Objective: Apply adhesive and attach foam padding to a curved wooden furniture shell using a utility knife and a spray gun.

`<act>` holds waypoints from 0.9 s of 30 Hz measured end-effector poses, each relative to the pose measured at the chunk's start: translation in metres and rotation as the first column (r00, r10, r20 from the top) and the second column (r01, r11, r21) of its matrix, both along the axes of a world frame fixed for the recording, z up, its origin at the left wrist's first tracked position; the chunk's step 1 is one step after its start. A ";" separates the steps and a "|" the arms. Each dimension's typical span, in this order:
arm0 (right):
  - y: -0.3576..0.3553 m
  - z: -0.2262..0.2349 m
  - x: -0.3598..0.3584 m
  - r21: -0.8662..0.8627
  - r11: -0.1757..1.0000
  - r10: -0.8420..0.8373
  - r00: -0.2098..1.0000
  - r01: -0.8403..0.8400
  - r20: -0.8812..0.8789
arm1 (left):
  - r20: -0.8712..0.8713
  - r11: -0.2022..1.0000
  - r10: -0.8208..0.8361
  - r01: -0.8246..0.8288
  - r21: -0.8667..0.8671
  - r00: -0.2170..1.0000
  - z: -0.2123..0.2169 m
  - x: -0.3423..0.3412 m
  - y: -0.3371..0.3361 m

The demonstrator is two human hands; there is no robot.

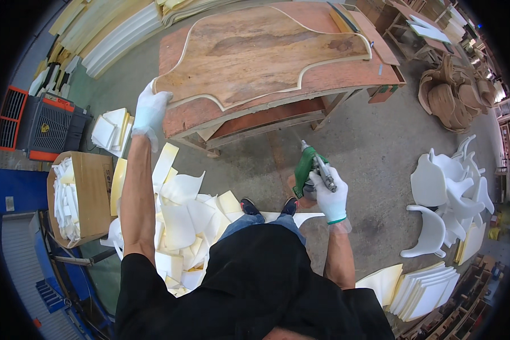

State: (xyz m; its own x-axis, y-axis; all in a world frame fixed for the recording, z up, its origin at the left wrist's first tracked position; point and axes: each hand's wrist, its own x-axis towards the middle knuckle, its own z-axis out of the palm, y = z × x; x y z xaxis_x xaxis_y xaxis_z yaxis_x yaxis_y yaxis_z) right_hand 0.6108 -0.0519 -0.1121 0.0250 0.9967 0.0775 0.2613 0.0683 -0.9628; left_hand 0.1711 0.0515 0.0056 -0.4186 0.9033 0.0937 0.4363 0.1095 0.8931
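Note:
My left hand [151, 110], in a white glove, grips the left corner of a curved plywood panel [249, 48]. A pale foam-like edge shows along the panel's wavy outline. The panel lies flat on a reddish wooden table [178, 116]. My right hand [330, 195], gloved in white with a green cuff, is closed around a spray gun [324, 173] with a green body [305, 168]. The gun's nozzle points up toward the table's front side, apart from the panel. Part of the gun's handle is hidden by my fingers.
Cut foam pieces [190, 218] are heaped by my feet on the left, next to a cardboard box [96, 192] of white scraps. An orange-and-black machine [51, 127] stands beyond. White curved shells [450, 187] and brown moulded shells [450, 93] are piled at right.

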 end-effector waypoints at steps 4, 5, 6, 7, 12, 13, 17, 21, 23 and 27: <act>0.001 -0.003 0.003 -0.008 0.994 -0.107 0.994 0.107 0.035 | 0.034 0.997 -0.014 0.017 -0.080 0.999 0.009 -0.015 0.022; 0.001 -0.003 0.003 -0.009 0.987 -0.157 0.986 0.157 0.059 | 0.003 0.996 -0.027 0.027 -0.090 1.000 0.013 -0.018 0.027; 0.001 -0.003 0.002 -0.010 0.978 -0.206 0.975 0.207 0.084 | 0.008 0.995 -0.032 0.032 -0.090 0.999 0.017 -0.020 0.034; 0.002 -0.003 -0.002 -0.008 0.977 -0.211 0.976 0.212 0.054 | -0.005 0.989 -0.023 0.022 -0.148 1.000 0.024 -0.024 0.039; 0.008 0.001 -0.016 0.002 0.985 -0.171 0.980 0.171 0.102 | -0.097 0.946 -0.067 0.032 -0.324 0.993 0.044 -0.047 0.083; 0.009 0.001 -0.021 -0.007 0.989 -0.144 0.984 0.146 0.107 | -0.059 0.957 -0.054 0.035 -0.289 0.997 0.042 -0.052 0.090; 0.010 0.002 -0.042 -0.051 0.997 -0.058 0.994 0.063 0.094 | -0.143 0.926 -0.095 0.035 -0.376 0.985 0.046 -0.069 0.111; 0.015 0.006 -0.065 -0.049 0.999 0.021 0.996 -0.017 0.088 | -0.029 0.910 -0.051 0.034 -0.413 0.998 0.044 -0.078 0.125; 0.018 0.009 -0.074 -0.041 0.998 0.051 0.996 -0.048 0.077 | -0.037 0.905 -0.056 0.035 -0.423 0.998 0.039 -0.089 0.135; 0.028 0.026 -0.093 -0.031 0.992 0.126 0.991 -0.125 0.042 | 0.110 0.926 -0.033 0.072 -0.371 0.993 0.020 -0.115 0.151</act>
State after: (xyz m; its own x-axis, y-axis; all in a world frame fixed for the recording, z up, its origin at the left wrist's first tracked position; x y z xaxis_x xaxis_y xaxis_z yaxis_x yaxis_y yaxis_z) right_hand 0.5177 -0.0239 -0.0858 -0.1028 0.9935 0.0479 0.2939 0.0763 -0.9528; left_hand 0.0556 0.2021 0.0255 -0.3591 0.8856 -0.2946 0.3618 0.4230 0.8308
